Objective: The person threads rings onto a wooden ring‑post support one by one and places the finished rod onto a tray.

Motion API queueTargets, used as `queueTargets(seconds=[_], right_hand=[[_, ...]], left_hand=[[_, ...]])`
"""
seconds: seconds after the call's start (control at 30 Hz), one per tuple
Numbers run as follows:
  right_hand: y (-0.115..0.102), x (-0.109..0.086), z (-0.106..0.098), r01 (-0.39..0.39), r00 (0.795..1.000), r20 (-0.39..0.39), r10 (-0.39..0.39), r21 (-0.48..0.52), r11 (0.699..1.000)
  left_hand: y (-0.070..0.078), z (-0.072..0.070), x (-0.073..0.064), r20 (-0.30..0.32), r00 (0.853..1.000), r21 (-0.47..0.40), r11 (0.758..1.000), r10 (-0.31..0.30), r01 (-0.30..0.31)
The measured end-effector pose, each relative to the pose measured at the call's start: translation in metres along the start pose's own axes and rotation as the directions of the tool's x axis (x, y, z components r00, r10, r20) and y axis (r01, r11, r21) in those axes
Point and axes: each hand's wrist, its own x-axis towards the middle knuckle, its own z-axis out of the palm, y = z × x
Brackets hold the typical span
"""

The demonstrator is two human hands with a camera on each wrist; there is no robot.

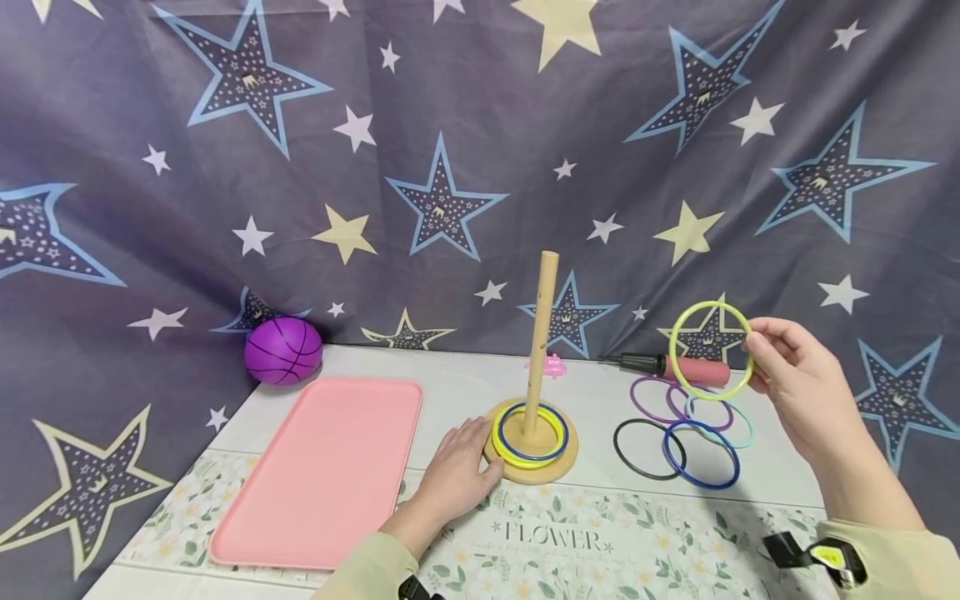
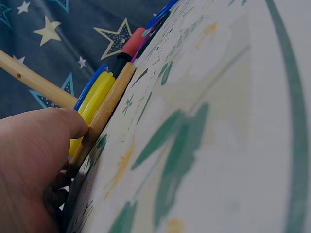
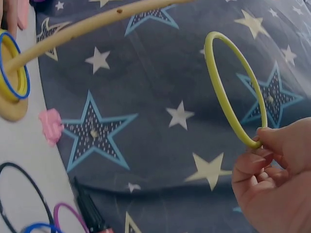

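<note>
A wooden peg (image 1: 542,333) stands upright on a round wooden base (image 1: 536,477). Around its foot lie yellow rings (image 2: 92,103) with a blue ring (image 1: 528,406) on top. My left hand (image 1: 459,472) holds the base at its left edge; in the left wrist view its thumb bends over the rim, while the other fingers are partly hidden. Raised at the right, my right hand (image 1: 798,383) pinches a yellow-green ring (image 1: 711,304) between thumb and fingers. The right wrist view shows this ring (image 3: 220,90) in the air, apart from the peg.
Below the right hand several loose rings overlap on the table: black (image 1: 616,443), blue (image 1: 708,485), purple and teal. Behind them lies a red-and-black hand pump (image 1: 697,370). A small pink toy (image 1: 553,365) is behind the peg. A pink tray (image 1: 322,467) and purple ball (image 1: 283,351) are leftward.
</note>
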Motion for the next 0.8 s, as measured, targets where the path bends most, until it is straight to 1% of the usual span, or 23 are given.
queueTargets(seconds=[0.17,0.4,0.57,0.67,0.8], right_hand=[[-0.008,0.009,0.018,0.012,0.999,0.046,-0.014,0.043,0.999],[-0.021,0.022,0.044,0.024,0.994,0.102,-0.033,0.085,0.996],[-0.032,0.031,0.067,0.032,0.993,0.114,-0.035,0.030,0.999],[-0.038,0.036,0.081,0.050,0.992,0.119,-0.047,-0.024,0.998],[-0.045,0.042,0.097,0.092,0.988,0.134,-0.082,-0.071,0.993]], left_hand=[[-0.002,0.002,0.001,0.010,1.000,0.002,1.000,-0.006,0.006],[-0.002,0.002,0.001,0.000,1.000,0.001,1.000,0.006,-0.006],[-0.001,0.002,0.002,0.002,1.000,-0.003,1.000,0.002,-0.002],[-0.001,0.002,0.001,-0.001,1.000,-0.013,1.000,0.004,-0.004],[-0.001,0.001,0.000,-0.003,1.000,-0.018,1.000,0.008,-0.008]])
